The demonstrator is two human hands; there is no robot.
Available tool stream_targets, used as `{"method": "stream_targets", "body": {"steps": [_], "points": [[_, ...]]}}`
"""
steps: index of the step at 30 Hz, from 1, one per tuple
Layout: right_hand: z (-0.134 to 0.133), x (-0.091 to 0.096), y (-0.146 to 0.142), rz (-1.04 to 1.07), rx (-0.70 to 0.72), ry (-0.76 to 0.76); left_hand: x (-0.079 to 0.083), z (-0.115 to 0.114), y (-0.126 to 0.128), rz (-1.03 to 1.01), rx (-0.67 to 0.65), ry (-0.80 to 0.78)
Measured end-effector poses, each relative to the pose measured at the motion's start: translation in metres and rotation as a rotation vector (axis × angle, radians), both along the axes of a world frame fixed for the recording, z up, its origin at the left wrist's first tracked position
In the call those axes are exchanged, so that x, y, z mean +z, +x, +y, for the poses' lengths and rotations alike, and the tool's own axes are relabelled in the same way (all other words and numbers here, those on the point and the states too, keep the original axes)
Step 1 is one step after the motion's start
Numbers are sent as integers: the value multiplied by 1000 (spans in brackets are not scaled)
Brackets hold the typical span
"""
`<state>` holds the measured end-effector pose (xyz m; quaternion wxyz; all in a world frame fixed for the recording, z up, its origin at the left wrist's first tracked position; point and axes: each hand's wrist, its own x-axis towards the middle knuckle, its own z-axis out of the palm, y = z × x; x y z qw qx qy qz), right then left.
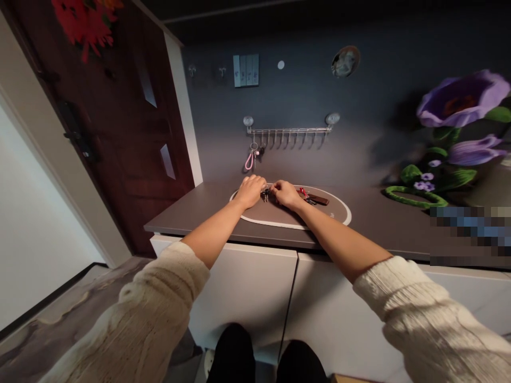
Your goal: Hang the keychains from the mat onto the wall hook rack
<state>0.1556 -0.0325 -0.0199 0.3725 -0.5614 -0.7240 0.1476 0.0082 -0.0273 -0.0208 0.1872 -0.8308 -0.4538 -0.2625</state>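
Observation:
Over an oval brown mat [287,217] with a white rim, both hands are close together. A small bunch of keys [265,195] hangs in the narrow gap between them. My left hand [251,190] is closed with its fingertips on this bunch. From the other side, my right hand [285,192] pinches at it with thumb and fingers. Just right of my right hand, more keys with a red piece [302,191] and a dark brown strap [319,199] lie on the mat. Exactly how the fingertips grip the keys is too small to make out.
A clear hook rail [291,130] is fixed to the wall behind the mat. Keys with a pink loop [249,160] hang from its left end. Purple artificial flowers [459,106] stand at the right of the dark countertop [383,229]. A dark red door [131,143] is at left.

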Motion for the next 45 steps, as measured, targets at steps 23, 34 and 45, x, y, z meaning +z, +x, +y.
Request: {"method": "stream_targets", "body": {"steps": [23, 34, 45], "points": [[-2, 3, -4, 483, 341, -51, -6, 14, -3, -370, -4, -78], [9, -4, -2, 456, 370, -41, -6, 10, -2, -366, -47, -76], [13, -2, 4, 243, 317, 263, -4, 5, 1, -335, -18, -48]]}}
